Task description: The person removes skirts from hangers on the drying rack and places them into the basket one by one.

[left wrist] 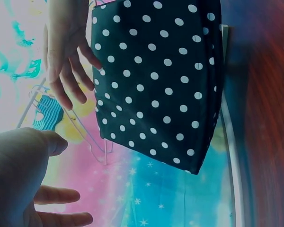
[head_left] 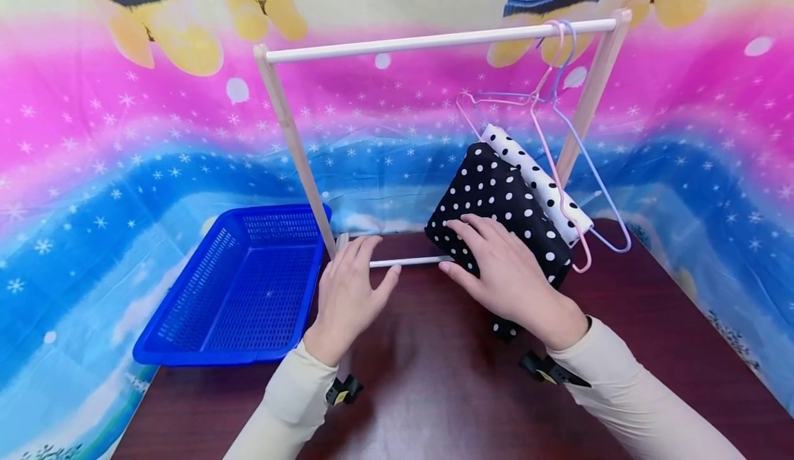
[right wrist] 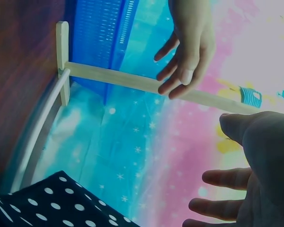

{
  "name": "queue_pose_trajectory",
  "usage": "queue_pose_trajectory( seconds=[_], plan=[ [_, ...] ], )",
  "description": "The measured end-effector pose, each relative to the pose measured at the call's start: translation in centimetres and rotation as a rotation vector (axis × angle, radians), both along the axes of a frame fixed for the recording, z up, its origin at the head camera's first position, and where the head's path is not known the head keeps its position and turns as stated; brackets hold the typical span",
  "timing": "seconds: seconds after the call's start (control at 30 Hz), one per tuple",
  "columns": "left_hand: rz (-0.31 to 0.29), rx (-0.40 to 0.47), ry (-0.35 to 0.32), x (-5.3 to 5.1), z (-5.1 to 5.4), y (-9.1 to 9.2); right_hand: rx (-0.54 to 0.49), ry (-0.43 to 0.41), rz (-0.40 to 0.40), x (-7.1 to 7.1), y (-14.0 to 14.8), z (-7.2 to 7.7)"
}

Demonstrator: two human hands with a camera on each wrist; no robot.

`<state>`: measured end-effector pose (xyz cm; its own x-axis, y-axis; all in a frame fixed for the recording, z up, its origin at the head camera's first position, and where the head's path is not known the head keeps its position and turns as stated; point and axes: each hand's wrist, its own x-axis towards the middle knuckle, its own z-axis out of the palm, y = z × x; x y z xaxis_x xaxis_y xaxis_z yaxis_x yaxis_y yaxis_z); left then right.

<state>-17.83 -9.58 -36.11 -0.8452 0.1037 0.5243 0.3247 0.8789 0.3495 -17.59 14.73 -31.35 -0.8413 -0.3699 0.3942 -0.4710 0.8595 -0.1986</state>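
A black cloth with white polka dots (head_left: pixel 490 191) hangs folded over a pink hanger (head_left: pixel 546 150) at the right end of the rack (head_left: pixel 434 41). Behind it a white cloth with black dots (head_left: pixel 533 177) hangs on a blue-violet hanger (head_left: pixel 595 163). My right hand (head_left: pixel 502 274) is in front of the black cloth, fingers spread and holding nothing; whether it touches the cloth I cannot tell. Near the rack's left post, my left hand (head_left: pixel 353 294) hovers with loose fingers and nothing in them. The left wrist view shows the black cloth (left wrist: pixel 151 80) hanging beside the right hand (left wrist: pixel 68 52).
To the left, a blue plastic basket (head_left: pixel 217 356) with perforated sides stands on the dark wooden table (head_left: pixel 422 398). A white lower bar (head_left: pixel 409 262) joins the rack's feet. Patterned fabric (head_left: pixel 93 170) surrounds the table at the back and sides.
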Motion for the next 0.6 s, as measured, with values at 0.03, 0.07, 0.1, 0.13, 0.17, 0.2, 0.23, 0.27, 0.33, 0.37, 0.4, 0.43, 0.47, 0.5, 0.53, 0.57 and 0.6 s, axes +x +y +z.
queue_pose_trajectory(
  seconds=[0.03,0.07,0.1,0.13,0.17,0.2,0.23,0.27,0.33,0.37,0.4,0.43,0.47,0.5,0.53,0.57,0.6],
  plan=[
    [0.0,0.0,-0.001,0.0,0.0,0.0,0.001,0.004,-0.001,0.0,0.1,0.1],
    [-0.001,0.001,-0.002,0.0,0.0,0.0,0.003,0.009,-0.003,0.0,0.1,0.3],
    [-0.001,0.002,-0.003,0.0,0.0,0.0,0.004,0.01,-0.006,0.1,0.2,0.4],
    [-0.002,0.002,-0.004,0.0,0.0,0.0,0.005,0.01,-0.01,0.1,0.3,0.6],
    [-0.002,0.003,-0.003,0.0,0.0,-0.1,0.006,0.009,-0.012,0.1,0.4,0.7],
    [-0.001,0.003,-0.001,0.0,0.0,-0.1,0.007,0.011,-0.014,0.2,0.5,0.9],
    [-0.003,0.004,0.001,-0.1,0.0,-0.1,0.007,0.016,-0.014,0.2,0.6,1.1],
    [-0.005,0.006,0.005,-0.1,0.1,-0.1,0.008,0.022,-0.012,0.3,0.7,1.2],
    [-0.007,0.005,0.015,-0.2,0.1,-0.1,0.005,0.039,-0.007,0.3,0.8,1.6],
    [-0.009,0.005,0.022,-0.2,0.2,-0.1,0.004,0.048,-0.006,0.4,0.9,1.7],
    [-0.011,0.003,0.029,-0.3,0.2,-0.1,0.001,0.057,-0.004,0.4,1.0,1.9],
    [-0.014,0.002,0.036,-0.3,0.3,-0.1,-0.002,0.065,-0.004,0.5,1.0,2.1],
    [-0.015,0.0,0.043,-0.3,0.3,-0.1,-0.004,0.071,-0.005,0.5,1.1,2.3],
    [-0.017,-0.001,0.053,-0.4,0.3,-0.1,-0.006,0.079,-0.006,0.6,1.2,2.5],
    [-0.021,-0.001,0.06,-0.4,0.4,-0.2,-0.008,0.086,-0.007,0.7,1.3,2.7],
    [-0.024,-0.002,0.064,-0.4,0.4,-0.2,-0.01,0.095,-0.006,0.7,1.4,2.9],
    [-0.028,-0.003,0.068,-0.5,0.4,-0.1,-0.012,0.105,-0.003,0.8,1.5,3.1]
  ],
)
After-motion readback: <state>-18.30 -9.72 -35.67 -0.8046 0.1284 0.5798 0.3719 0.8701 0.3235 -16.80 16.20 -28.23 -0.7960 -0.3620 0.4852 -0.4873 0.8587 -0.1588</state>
